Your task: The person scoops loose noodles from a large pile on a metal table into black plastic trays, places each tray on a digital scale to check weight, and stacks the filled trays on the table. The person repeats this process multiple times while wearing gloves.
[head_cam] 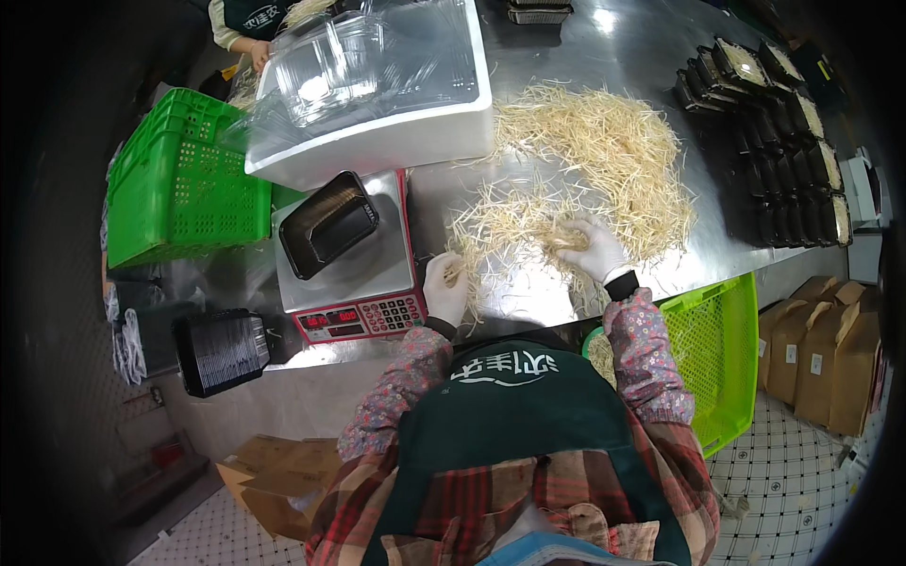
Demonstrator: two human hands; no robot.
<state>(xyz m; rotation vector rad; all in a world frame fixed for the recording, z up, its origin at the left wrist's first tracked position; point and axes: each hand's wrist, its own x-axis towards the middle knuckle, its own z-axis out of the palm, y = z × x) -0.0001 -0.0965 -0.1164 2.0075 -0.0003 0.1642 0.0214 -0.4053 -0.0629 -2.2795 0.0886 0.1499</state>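
Observation:
Pale bean sprouts (601, 141) lie in a large heap on the steel table, with a thinner spread (495, 212) in front of it. My right hand (598, 251), in a white glove, grips a small clump of sprouts at the near side of the heap. At the left edge of the spread, my gloved left hand (444, 290) has its fingers curled around a few sprouts. Just left of that hand stands a red digital scale (393, 315) with a steel pan. One black plastic tray (329, 225) rests on the pan, with no sprouts visible inside.
A white foam box (375, 152) with clear plastic lids (325, 71) stands behind the scale. Left of it is a green crate (191, 184). Nested black trays (223, 350) sit at the front left edge. Filled trays (793, 156) are stacked at right. A co-worker's hand (260, 55) shows beyond the box.

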